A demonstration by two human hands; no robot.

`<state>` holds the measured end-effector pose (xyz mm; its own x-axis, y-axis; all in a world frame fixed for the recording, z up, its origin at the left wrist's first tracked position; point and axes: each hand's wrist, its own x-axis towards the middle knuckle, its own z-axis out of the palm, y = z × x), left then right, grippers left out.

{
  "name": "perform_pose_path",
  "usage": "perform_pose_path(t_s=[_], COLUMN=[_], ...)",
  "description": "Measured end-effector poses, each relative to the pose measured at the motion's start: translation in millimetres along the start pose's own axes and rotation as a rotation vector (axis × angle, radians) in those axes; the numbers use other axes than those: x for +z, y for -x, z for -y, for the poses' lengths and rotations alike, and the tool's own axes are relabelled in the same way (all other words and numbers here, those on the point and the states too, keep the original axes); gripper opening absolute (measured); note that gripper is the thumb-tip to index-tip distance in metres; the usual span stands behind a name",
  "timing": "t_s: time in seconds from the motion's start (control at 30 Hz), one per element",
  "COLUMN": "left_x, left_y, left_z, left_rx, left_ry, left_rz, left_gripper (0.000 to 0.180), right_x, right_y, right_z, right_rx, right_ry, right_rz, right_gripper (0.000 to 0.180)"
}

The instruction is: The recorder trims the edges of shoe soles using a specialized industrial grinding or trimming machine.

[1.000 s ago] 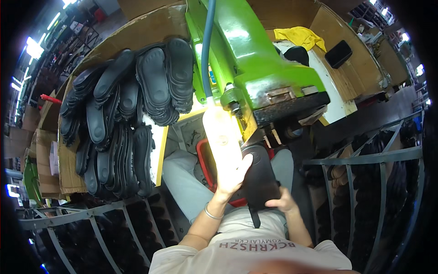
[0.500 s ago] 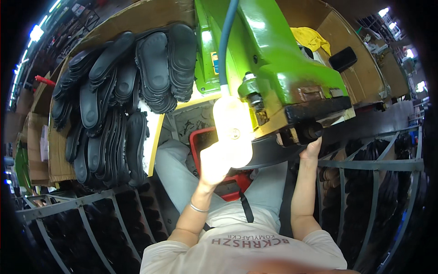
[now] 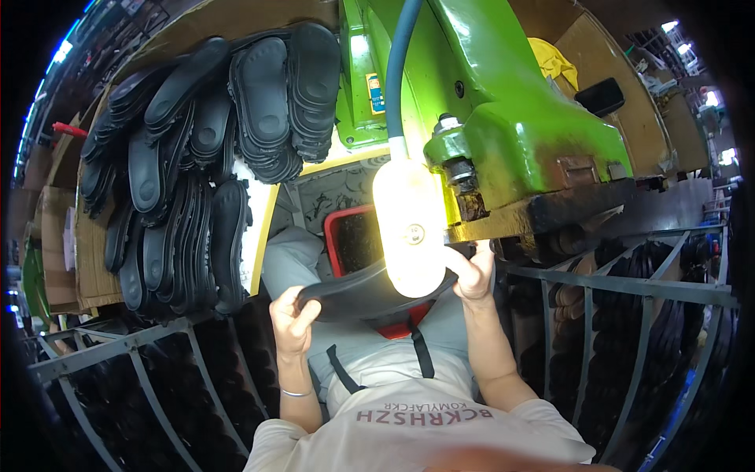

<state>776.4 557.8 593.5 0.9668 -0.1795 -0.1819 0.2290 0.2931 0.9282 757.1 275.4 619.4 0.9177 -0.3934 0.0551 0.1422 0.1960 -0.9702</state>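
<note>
A black shoe sole stretches across my lap between both hands. My left hand is closed round its left end, thumb on top. At the other end, my right hand grips the sole just beneath the head of a green machine. A bright oblong lamp on a blue-grey flexible neck hangs in front and hides the sole's middle and part of its right end. The machine's dark lower edge is just above and right of my right hand.
Stacks of black soles fill a yellow-edged surface at the left. Below my lap is a red bin. Metal racks holding dark soles flank me on both sides. A yellow cloth lies in a cardboard box behind the machine.
My left hand has moved left and down, out from behind the lamp, with the sole's end. My right hand has come left, away from the machine's head, and the sole has shifted left.
</note>
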Motion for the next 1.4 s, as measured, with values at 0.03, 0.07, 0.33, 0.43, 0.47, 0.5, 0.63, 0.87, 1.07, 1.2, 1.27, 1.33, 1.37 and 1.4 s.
perform_pose_path(t_s=[0.03, 0.07, 0.33, 0.43, 0.47, 0.5, 0.63, 0.87, 1.07, 1.2, 1.27, 1.33, 1.37, 1.4], left_x=[-4, -4, 95, 92, 89, 82, 40, 3, 125, 157, 163, 167, 165, 162], left_y=[6, 9, -32, -39, -41, -41, -29, 13, -24, -41, -39, -34, -30, -26], left_z=[5, 7, -38, -46, -43, -41, -24, 4, 6, 16, 27, 35, 35, 35], left_rx=[0.02, 0.036, 0.286, 0.297, 0.299, 0.315, 0.227, -0.24, 0.089, 0.274, 0.4, 0.477, 0.467, 0.444], left_ry=[-0.016, -0.029, -0.447, -0.477, -0.395, -0.34, -0.195, -0.191, -0.469, -0.635, -0.635, -0.606, -0.613, -0.692], left_rz=[0.002, 0.004, 0.189, 0.194, 0.174, 0.15, 0.034, 0.319, 0.436, 0.268, 0.179, 0.135, 0.139, 0.119], left_gripper=[0.019, 0.02, 0.026, 0.026, 0.026, 0.026, 0.025, 0.024, 0.029, 0.017, 0.014, 0.011, 0.011, 0.01], right_x=[-8, -16, -74, -67, -62, -61, -22, 2, 11, -13, -37, -42, -48, -62], right_y=[-3, -6, -29, -27, -25, -20, -7, -12, -9, 43, 93, 139, 146, 153], right_z=[-7, -8, -5, -1, 0, -4, 7, 5, 21, -7, -29, -44, -43, -39], right_rx=[-0.039, -0.037, -0.173, -0.102, -0.08, -0.065, 0.002, 0.058, -0.048, 0.12, 0.324, 0.465, 0.474, 0.538], right_ry=[0.054, 0.05, -0.381, -0.332, -0.327, -0.306, -0.316, -0.063, -0.083, -0.061, 0.113, -0.003, -0.01, -0.082], right_rz=[0.126, 0.13, -0.221, -0.245, -0.266, -0.238, -0.186, 0.052, -0.032, -0.132, 0.159, 0.198, 0.193, 0.155], right_gripper=[0.051, 0.051, 0.046, 0.046, 0.046, 0.046, 0.051, 0.044, 0.041, 0.044, 0.043, 0.043, 0.043, 0.044])
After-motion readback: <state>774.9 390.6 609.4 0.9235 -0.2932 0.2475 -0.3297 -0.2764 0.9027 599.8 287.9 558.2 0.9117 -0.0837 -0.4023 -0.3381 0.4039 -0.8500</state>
